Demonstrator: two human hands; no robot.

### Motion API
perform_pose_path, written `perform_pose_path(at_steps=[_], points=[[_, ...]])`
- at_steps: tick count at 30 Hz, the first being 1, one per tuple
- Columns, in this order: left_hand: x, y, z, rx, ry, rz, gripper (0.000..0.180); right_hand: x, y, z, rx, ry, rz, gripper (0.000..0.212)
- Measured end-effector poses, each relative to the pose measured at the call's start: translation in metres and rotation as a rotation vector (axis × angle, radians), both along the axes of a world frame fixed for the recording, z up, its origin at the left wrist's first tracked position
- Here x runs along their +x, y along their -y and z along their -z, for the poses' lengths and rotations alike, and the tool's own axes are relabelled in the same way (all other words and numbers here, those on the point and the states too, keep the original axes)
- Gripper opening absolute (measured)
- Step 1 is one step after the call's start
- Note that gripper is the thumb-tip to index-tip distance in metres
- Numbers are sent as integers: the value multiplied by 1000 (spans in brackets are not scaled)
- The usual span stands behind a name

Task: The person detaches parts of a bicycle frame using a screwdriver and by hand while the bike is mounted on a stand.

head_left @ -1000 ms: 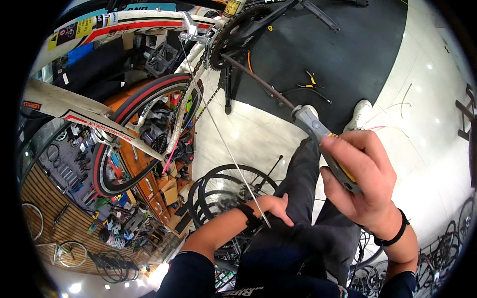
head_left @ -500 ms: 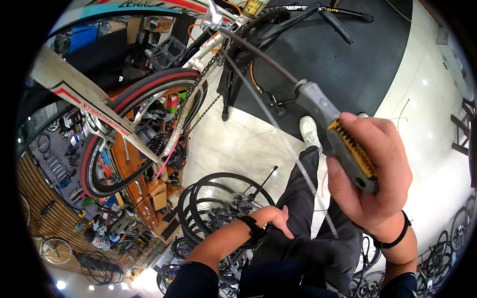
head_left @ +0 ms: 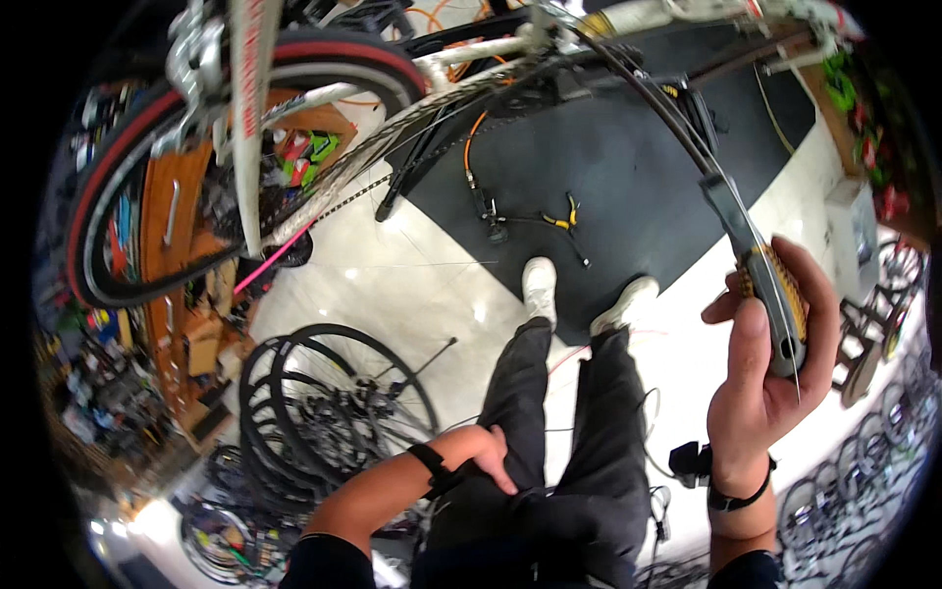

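Note:
My right hand (head_left: 770, 344) is closed round the grey and yellow handle of a long screwdriver (head_left: 731, 206). The dark shaft runs up and left to a white bicycle frame (head_left: 471, 49); I cannot make out where its tip sits. A thin silvery wire (head_left: 782, 314) passes along the handle and ends just below it. My left hand (head_left: 491, 456) rests on my left thigh with the thumb apart, partly hidden, and holds nothing visible. The bicycle's rear wheel (head_left: 93, 211), with its red and black tyre, is at the upper left.
A black mat (head_left: 628, 216) covers the floor ahead, with yellow-handled pliers (head_left: 564, 218) and a black tool on an orange hose (head_left: 486, 206) on it. Several loose wheels (head_left: 294, 393) stand at the left. A wooden workbench (head_left: 177, 255) is behind the bicycle wheel. Bicycles line the lower right.
My right hand with the screwdriver has moved right and down in the view. The bicycle and floor have shifted as my head moved. My left hand stays on the thigh.

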State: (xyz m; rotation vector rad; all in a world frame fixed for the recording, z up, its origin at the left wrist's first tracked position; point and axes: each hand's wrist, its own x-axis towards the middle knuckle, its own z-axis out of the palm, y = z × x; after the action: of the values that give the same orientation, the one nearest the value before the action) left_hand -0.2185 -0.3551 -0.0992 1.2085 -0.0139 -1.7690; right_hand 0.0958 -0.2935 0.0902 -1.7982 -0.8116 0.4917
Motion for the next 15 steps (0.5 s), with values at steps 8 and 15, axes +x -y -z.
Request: perform_pose_path(at_steps=[8, 15], points=[[1, 18, 5, -144, 84, 14, 148, -12, -8, -9, 30, -38, -69, 39], [-3, 40, 0, -31, 165, -144, 110, -6, -11, -17, -21, -18, -152, 42]])
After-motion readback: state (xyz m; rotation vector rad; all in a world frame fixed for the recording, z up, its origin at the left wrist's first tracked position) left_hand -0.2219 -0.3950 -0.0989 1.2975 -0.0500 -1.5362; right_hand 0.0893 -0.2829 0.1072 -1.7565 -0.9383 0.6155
